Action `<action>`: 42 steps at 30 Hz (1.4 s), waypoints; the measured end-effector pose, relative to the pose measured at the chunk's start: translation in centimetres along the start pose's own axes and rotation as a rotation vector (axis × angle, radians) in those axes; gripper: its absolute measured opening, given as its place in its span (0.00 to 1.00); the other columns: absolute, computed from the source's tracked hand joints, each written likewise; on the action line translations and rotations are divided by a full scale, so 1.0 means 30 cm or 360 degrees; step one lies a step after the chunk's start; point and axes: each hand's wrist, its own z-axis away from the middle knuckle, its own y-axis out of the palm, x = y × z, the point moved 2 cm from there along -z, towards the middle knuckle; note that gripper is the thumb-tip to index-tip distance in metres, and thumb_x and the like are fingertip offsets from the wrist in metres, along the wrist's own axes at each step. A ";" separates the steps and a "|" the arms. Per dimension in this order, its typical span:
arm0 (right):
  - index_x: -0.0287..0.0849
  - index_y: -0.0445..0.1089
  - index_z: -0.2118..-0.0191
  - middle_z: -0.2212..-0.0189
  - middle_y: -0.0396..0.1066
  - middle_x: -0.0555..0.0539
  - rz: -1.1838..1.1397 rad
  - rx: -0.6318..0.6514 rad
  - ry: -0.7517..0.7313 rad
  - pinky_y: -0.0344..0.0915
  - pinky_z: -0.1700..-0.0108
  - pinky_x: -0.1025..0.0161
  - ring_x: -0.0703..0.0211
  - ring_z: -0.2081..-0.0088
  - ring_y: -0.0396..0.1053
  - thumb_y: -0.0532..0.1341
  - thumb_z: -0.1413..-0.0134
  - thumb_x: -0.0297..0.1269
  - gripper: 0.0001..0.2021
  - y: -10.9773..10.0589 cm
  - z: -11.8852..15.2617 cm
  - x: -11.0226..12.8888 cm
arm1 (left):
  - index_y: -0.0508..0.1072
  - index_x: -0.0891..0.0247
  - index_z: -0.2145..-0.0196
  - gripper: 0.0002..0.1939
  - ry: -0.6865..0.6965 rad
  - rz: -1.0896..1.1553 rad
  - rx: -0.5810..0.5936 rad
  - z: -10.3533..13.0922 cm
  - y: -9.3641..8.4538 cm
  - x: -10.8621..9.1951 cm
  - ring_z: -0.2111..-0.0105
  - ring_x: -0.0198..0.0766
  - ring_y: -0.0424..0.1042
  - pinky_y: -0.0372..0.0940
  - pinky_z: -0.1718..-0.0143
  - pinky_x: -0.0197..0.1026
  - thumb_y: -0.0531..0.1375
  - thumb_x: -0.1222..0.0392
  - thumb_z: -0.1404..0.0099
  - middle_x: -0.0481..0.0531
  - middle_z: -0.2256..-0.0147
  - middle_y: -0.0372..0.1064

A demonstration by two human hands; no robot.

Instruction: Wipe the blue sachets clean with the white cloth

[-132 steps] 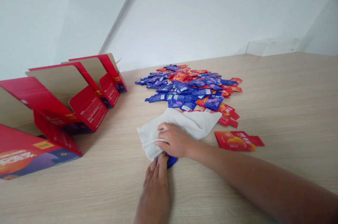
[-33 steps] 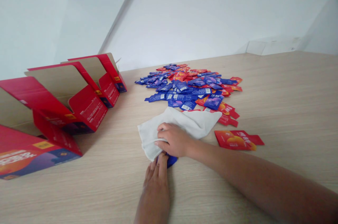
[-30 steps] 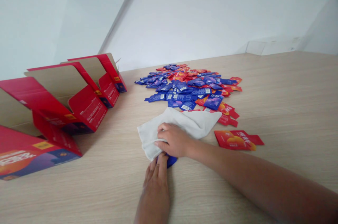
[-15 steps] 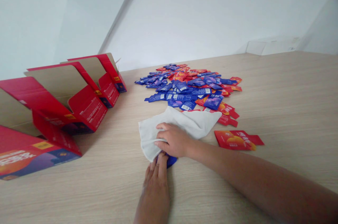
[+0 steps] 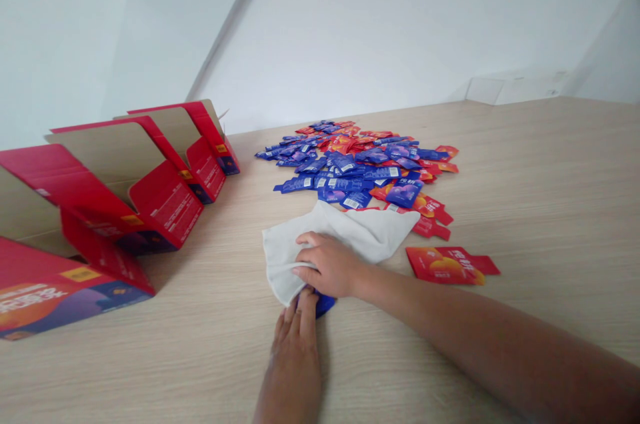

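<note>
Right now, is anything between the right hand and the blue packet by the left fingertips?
Yes, apparently the white cloth: the right hand rests on it, and it seems to overlap the far part of the blue packet. The packet's near edge shows beside the left hand; the rest is hidden.

Left hand (image 5: 296, 351) palm down, fingers straight and close together, pointing at the tabletop's (image 5: 550, 211) far edge; most of its forearm out of frame. Right hand (image 5: 331, 267) also palm down, wrist low, fingers bent, thumb apart from index. Right forearm bare, slanting in from the near right corner side. Left fingertips just beside right hand; contact unclear.
</note>
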 end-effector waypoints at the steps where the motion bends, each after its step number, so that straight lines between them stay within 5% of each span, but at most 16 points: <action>1: 0.38 0.75 0.64 0.49 0.64 0.38 0.0004 0.0009 -0.0001 0.59 0.47 0.54 0.51 0.49 0.65 0.55 0.40 0.43 0.14 -0.001 0.000 0.001 | 0.55 0.70 0.40 0.32 0.0004 -0.0011 0.0009 0.000 0.002 0.000 0.40 0.43 0.55 0.58 0.41 0.52 0.36 0.78 0.41 0.63 0.40 0.57; 12: 0.39 0.72 0.69 0.56 0.67 0.41 0.0039 -0.0024 -0.0016 0.62 0.51 0.57 0.55 0.56 0.66 0.56 0.41 0.43 0.14 0.005 -0.005 0.000 | 0.56 0.69 0.41 0.31 0.0024 0.0030 -0.0036 -0.002 -0.005 -0.001 0.40 0.42 0.57 0.59 0.41 0.52 0.37 0.77 0.41 0.63 0.42 0.60; 23: 0.39 0.74 0.63 0.49 0.64 0.38 0.0006 0.0006 -0.0014 0.59 0.47 0.54 0.51 0.49 0.64 0.55 0.40 0.43 0.14 0.004 -0.001 -0.002 | 0.53 0.71 0.40 0.32 0.0006 -0.0058 0.0054 -0.002 -0.011 -0.012 0.39 0.44 0.54 0.58 0.41 0.53 0.36 0.79 0.42 0.65 0.39 0.56; 33: 0.38 0.72 0.69 0.57 0.67 0.41 0.0024 -0.0028 -0.0025 0.62 0.51 0.57 0.54 0.55 0.66 0.57 0.41 0.42 0.13 0.003 -0.005 0.003 | 0.52 0.74 0.39 0.32 -0.0086 -0.0035 0.0217 -0.009 -0.014 -0.021 0.38 0.43 0.51 0.53 0.38 0.53 0.34 0.79 0.41 0.65 0.38 0.53; 42: 0.38 0.73 0.67 0.53 0.67 0.39 0.0023 -0.0015 -0.0010 0.60 0.48 0.56 0.53 0.52 0.65 0.55 0.40 0.43 0.15 -0.001 -0.004 0.004 | 0.52 0.71 0.40 0.32 -0.0030 -0.0012 0.0127 -0.006 -0.013 -0.012 0.38 0.42 0.52 0.56 0.40 0.53 0.36 0.78 0.41 0.64 0.39 0.56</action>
